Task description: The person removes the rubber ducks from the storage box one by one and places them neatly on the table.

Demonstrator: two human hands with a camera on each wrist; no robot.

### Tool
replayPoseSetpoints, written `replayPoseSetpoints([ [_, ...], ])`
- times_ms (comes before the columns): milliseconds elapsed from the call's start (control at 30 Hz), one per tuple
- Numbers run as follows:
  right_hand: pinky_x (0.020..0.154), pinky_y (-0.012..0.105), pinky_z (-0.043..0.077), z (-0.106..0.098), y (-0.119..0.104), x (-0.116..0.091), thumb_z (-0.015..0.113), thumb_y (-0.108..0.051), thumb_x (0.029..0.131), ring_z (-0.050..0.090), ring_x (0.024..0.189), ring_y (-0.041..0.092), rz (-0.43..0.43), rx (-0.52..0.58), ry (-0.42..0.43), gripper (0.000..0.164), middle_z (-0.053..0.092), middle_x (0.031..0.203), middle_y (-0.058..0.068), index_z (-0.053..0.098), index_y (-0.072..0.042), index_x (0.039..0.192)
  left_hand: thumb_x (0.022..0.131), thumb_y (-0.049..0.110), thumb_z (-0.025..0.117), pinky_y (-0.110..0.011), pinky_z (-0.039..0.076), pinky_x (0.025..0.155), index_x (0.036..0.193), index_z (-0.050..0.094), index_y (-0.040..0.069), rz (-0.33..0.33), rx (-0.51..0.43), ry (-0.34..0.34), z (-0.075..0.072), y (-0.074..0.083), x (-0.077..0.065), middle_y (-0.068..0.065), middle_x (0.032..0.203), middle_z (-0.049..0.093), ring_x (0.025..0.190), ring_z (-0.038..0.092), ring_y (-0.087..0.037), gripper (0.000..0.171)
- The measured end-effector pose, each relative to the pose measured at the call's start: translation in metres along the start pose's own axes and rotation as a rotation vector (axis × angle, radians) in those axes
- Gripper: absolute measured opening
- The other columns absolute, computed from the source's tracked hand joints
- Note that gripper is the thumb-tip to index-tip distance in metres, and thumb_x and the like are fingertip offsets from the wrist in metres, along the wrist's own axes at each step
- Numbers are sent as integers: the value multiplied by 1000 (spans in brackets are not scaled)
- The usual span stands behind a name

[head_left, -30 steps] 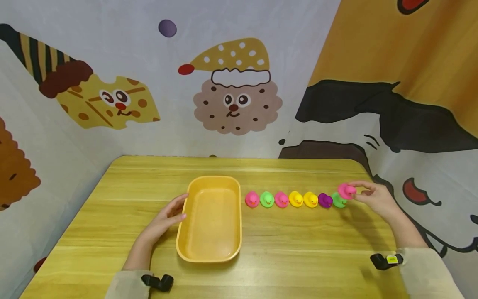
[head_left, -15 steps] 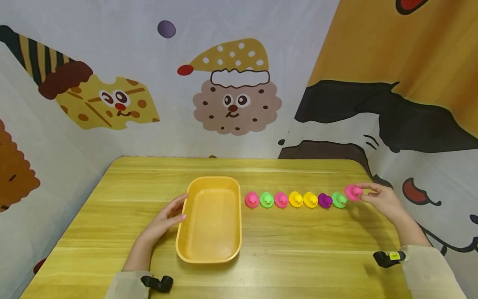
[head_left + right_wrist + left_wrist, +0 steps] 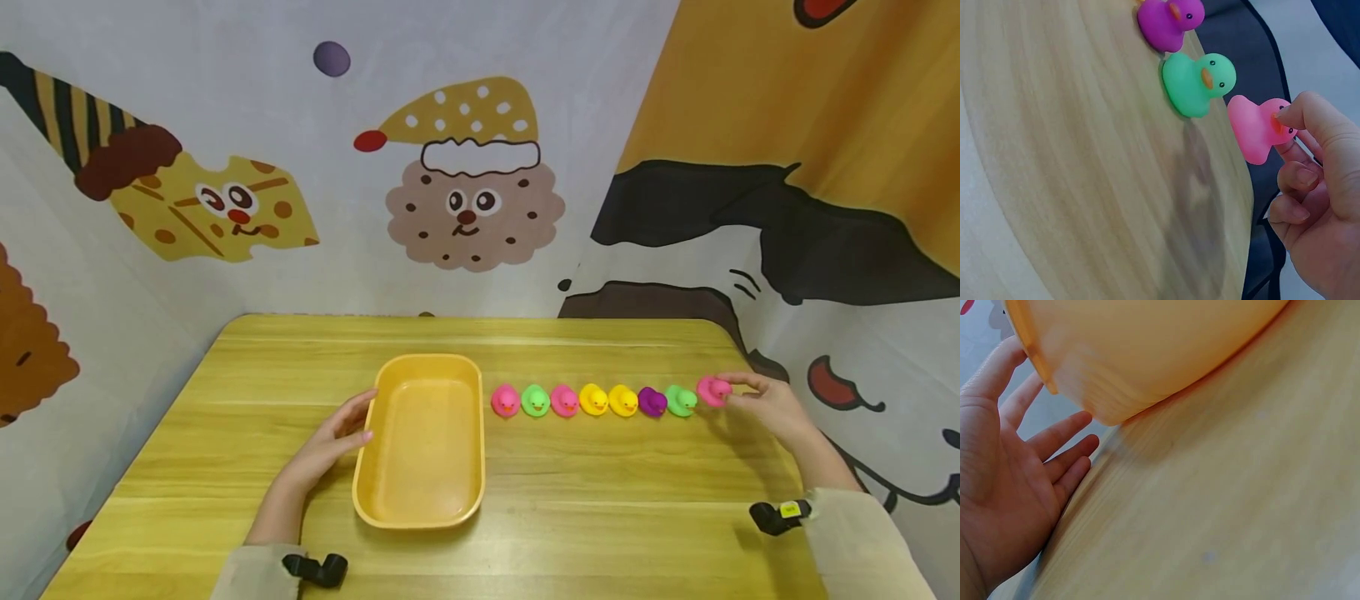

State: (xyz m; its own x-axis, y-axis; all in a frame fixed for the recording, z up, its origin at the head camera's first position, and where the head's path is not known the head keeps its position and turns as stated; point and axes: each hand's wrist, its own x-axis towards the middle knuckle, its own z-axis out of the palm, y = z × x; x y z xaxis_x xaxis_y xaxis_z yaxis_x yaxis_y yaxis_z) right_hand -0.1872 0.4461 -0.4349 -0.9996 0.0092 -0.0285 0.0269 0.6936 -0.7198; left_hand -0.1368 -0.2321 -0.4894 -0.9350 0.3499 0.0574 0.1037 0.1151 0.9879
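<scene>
In the head view my right hand (image 3: 771, 407) pinches a pink rubber duck (image 3: 714, 391) at the right end of a row of ducks. The right wrist view shows thumb and fingers on the head of this pink duck (image 3: 1254, 128), held just off the table beside a green duck (image 3: 1188, 87). My left hand (image 3: 330, 442) touches the left side of a yellow tray (image 3: 362, 487), its fingers loosely extended. In the left wrist view, the thumb and a finger of the left hand (image 3: 1022, 456) meet the tray's rim, the other fingers spread below it.
Left of the held duck, several rubber ducks stand in a row: green (image 3: 681, 402), purple (image 3: 652, 402), yellow (image 3: 623, 401), pink (image 3: 565, 401) and others. They sit on a wooden table (image 3: 585, 517) with a cartoon-printed cloth (image 3: 285, 108) behind it.
My right hand has moved the pink duck rightward from above the green duck, then slightly down, to the end of the row. The left hand and the tray have stayed in place.
</scene>
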Motion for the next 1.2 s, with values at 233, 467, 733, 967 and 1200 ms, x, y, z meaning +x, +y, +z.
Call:
replayPoseSetpoints([
  [233,68,20,46,3,6,0,66,-34,91,52,83,-7,32,17,-10,56,42,136,29,52,4,130,95,8,57,-52,30,100,150,30,11,0,-2,-2,0,-1,0,-19,149,33,131,33,-39,61],
  [467,69,20,43,8,10,2,64,-37,92,49,87,-4,26,-15,-15,56,44,136,29,54,5,129,95,8,57,-46,33,100,150,31,11,9,5,-4,0,-2,1,-18,149,34,131,33,-38,61],
  [733,68,22,43,12,16,6,62,-37,93,49,93,12,31,-41,-7,57,45,135,29,53,5,131,95,8,57,-49,31,100,150,30,10,6,3,0,0,-1,0,-19,149,34,131,33,-38,61],
  [967,66,25,43,15,19,7,64,-37,92,52,86,11,44,-29,4,58,48,132,28,54,5,130,95,7,58,-44,33,100,150,31,10,7,7,2,1,0,0,-19,149,34,130,33,-38,62],
  [1200,64,25,46,18,24,7,66,-35,91,54,81,6,35,9,20,56,51,129,24,55,5,128,95,7,58,-28,37,96,150,31,10,7,1,2,1,0,0,-19,149,34,130,34,-37,62],
])
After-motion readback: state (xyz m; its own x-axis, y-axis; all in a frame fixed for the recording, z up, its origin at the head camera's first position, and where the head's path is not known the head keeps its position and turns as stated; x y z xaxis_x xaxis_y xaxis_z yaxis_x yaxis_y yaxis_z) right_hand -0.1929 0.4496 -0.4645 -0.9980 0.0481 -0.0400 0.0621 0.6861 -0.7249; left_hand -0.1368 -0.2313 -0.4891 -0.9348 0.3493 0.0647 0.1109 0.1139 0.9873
